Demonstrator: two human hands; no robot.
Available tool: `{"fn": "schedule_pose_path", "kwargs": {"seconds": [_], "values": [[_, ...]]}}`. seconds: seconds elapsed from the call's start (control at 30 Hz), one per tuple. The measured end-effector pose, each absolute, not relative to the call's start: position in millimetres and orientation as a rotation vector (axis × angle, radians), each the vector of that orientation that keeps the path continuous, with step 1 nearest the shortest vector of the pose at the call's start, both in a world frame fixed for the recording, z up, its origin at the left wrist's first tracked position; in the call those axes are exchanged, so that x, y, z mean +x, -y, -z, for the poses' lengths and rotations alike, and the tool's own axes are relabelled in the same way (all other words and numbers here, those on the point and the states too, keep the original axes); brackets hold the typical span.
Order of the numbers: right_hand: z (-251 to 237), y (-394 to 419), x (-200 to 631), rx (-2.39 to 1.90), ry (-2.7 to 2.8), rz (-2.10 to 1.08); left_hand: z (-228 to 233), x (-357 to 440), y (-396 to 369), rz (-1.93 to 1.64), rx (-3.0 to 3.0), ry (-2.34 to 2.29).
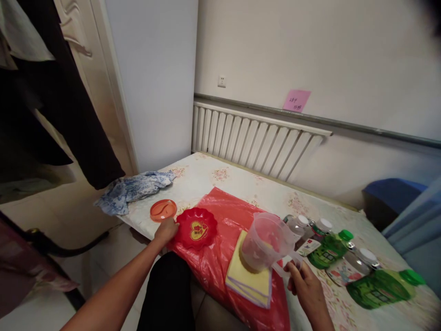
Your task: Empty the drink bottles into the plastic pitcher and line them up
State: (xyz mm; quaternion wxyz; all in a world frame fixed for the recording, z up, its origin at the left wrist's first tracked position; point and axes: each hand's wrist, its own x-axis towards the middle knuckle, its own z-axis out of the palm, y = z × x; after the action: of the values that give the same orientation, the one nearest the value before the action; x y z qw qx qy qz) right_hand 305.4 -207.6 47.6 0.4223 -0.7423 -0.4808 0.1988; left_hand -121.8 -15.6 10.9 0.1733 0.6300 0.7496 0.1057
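The left hand [166,231] grips the near-left edge of a red plate [196,228] lying on a red bag [237,266] on the tabletop [206,177]. The right hand [305,282] is closed on the handle of a clear jug [267,241], held tilted and apparently just above a yellow cloth [250,280]. Bottles [327,250] lie just right of it.

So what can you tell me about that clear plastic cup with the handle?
The clear plastic measuring cup looks like translucent plastic, wide at the rim and narrower at the base, with a side handle. It is tilted, mouth facing left and up, with its base over the yellow cloths on the red plastic sheet. The right hand grips its handle. Whether it holds anything is unclear.
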Motion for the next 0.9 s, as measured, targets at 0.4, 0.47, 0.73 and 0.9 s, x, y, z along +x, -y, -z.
{"fn": "schedule_pose_path", "kwargs": {"seconds": [0.4,0.47,0.73,0.9], "values": [[-45.1,201.3,312.0,-1.836,1.193,-0.537,37.6,-19.8,117.4,-0.677,2.557,-1.476],[-47.2,200.3,312.4,-1.833,1.194,-0.539,53.9,-8.6,127.7,-0.691,2.616,-1.391],[-61.6,195.9,305.8,-1.825,1.176,-0.523,76.5,-7.5,124.2,-0.760,2.656,-1.368],[-77.0,188.6,299.1,-1.830,1.183,-0.452,82.5,-5.9,124.9,-0.757,2.653,-1.386]]}}
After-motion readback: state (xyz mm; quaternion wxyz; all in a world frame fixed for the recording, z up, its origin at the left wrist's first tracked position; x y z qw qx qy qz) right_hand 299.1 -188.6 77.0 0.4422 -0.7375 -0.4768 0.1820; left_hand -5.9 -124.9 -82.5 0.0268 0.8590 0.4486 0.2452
